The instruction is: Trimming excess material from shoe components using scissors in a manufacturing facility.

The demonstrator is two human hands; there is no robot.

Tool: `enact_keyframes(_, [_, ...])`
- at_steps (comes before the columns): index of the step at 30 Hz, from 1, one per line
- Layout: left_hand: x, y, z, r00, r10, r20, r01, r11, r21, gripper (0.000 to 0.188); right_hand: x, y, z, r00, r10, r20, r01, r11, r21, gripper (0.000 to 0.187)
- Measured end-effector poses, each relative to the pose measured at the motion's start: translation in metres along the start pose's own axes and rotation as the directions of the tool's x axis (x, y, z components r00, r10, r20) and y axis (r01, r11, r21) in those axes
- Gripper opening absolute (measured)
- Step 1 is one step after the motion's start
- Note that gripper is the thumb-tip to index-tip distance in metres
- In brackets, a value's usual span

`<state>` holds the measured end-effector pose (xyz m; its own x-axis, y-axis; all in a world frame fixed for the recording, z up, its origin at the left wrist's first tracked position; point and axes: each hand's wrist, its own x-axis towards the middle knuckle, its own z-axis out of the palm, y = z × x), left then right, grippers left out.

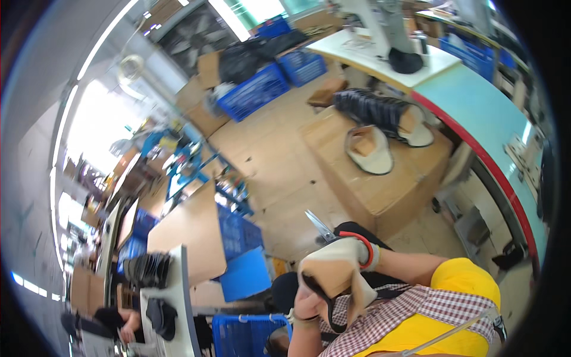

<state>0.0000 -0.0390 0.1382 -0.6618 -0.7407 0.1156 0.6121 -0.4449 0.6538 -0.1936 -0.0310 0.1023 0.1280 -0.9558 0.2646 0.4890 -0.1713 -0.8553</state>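
A cream and tan shoe upper (330,271) with black edging is held up in front of my body. My left hand (306,303) grips its lower left side, fingers closed on the material. Behind its upper right edge is my right hand (364,254), mostly hidden by the upper, with a pale covering near the wrist. From that hand a pair of scissors (321,227) points away up and left, the metal blades close together. A red curved band, apparently the scissors' handle, bends round the hand. Whether the right fingers also touch the upper cannot be seen.
A cardboard box (351,178) ahead bears a loose cream upper (380,163) and a row of nested dark uppers (369,108). To the right runs a pale blue table (482,107) with a red edge. Blue crates (256,92) stand farther back; a blue basket (238,333) is left of my legs.
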Motion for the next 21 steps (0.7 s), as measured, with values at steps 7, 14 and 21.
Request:
enact_keyframes(7, [0.031, -0.025, -0.135, 0.972, 0.102, -0.213, 0.196, 0.158, 0.968, 0.025, -0.033, -0.065, -0.029, 0.847, -0.188, -0.497, -0.312, 0.583, -0.751, 0.051])
enact_keyframes(14, [0.122, 0.017, 0.011, 0.902, 0.431, -0.016, -0.186, 0.422, 0.887, 0.032, -0.016, -0.073, -0.091, 0.327, -0.757, -0.567, -0.284, 0.493, -0.822, 0.049])
enact_keyframes(21, [0.082, 0.004, -0.048, 0.899, 0.436, -0.041, -0.111, 0.318, 0.942, 0.007, -0.016, -0.030, -0.305, -0.156, -0.736, -0.659, -0.483, 0.639, -0.599, 0.038])
